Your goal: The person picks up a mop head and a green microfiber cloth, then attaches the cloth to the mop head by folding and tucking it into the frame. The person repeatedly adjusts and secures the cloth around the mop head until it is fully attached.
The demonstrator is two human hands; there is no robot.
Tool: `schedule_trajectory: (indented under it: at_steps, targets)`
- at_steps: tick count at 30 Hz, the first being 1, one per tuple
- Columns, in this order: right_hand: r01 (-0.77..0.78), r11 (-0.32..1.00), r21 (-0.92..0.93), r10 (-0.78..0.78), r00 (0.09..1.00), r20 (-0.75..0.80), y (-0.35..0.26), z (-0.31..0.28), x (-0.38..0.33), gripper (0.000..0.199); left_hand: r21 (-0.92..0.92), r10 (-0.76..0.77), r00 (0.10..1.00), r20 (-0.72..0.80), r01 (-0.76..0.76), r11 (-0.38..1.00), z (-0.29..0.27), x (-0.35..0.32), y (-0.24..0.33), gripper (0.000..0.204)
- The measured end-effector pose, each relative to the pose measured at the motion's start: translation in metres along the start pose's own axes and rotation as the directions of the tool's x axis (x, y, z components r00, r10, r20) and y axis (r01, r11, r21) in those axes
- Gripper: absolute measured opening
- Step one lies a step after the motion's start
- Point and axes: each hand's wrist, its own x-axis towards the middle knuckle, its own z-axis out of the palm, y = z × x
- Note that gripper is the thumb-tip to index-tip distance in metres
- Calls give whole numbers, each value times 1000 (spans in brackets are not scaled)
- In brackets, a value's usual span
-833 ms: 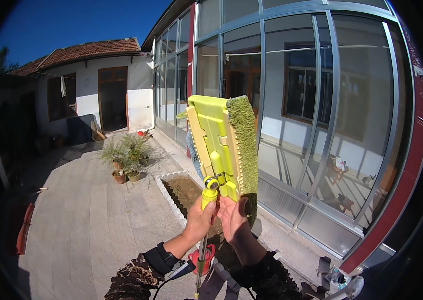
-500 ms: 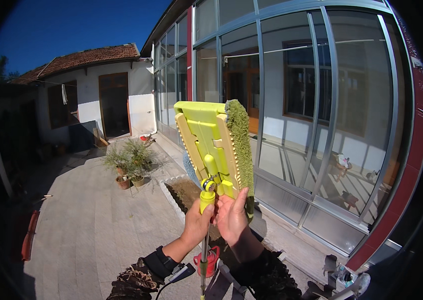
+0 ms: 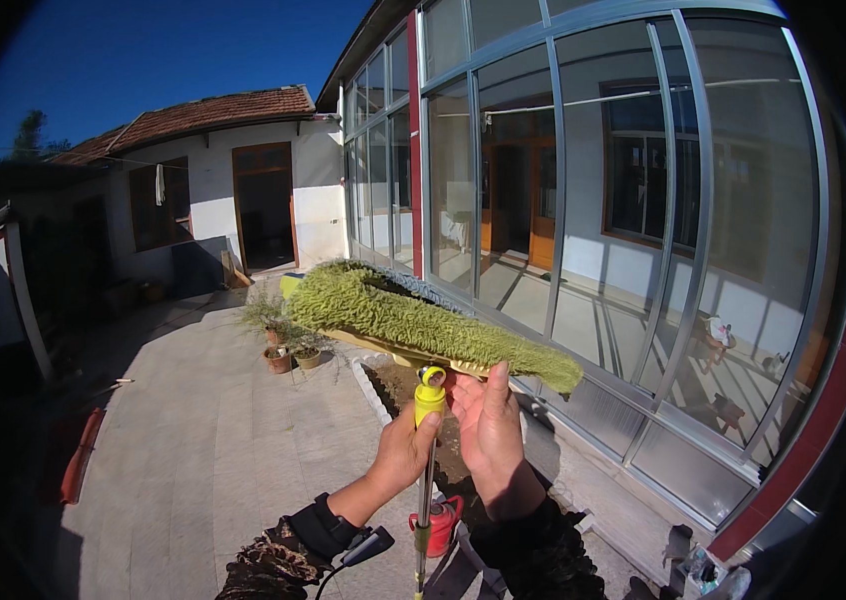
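Note:
A flat mop head [image 3: 423, 322] with a shaggy green microfibre pad is held up in front of me, lying nearly level and dipping toward the right. Its yellow plate shows only as a thin edge under the pad, and some blue pile is visible behind. My left hand [image 3: 395, 460] is closed around the yellow socket [image 3: 430, 398] at the top of the metal mop pole [image 3: 426, 500]. Just right of the joint, my right hand [image 3: 488, 430] grips the mop head's lower edge, thumb up against the pad; its fingertips are partly hidden.
A red watering can [image 3: 438, 525] stands below the pole. Potted plants [image 3: 288, 340] sit on the paving beside a soil bed [image 3: 398, 383] with a pale border. Glass sliding panels [image 3: 618, 270] run along the right. A curved red object [image 3: 83, 455] lies at left.
The mop head has tipped from upright to nearly level, so the green pad now faces me instead of the yellow plate. Both hands keep their places on it; the view has swung slightly left.

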Motion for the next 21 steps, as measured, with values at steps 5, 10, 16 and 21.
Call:
schedule_trajectory:
  at_steps: [5,10,16,21]
  targets:
    - [150,983,101,-159,983,88,-5,23,3,67,94,-145,977,157,132,987,-5,-3,3,44]
    - [135,988,78,-148,973,177,-8,44,8,86,225,211,972,107,-230,947,-15,2,7,37]
    - [61,997,55,-76,946,315,-3,49,11,79,262,243,969,31,-243,934,-27,5,11,37]
    - [146,988,-55,-131,966,225,11,41,10,78,318,231,970,79,-244,916,-33,4,8,36]
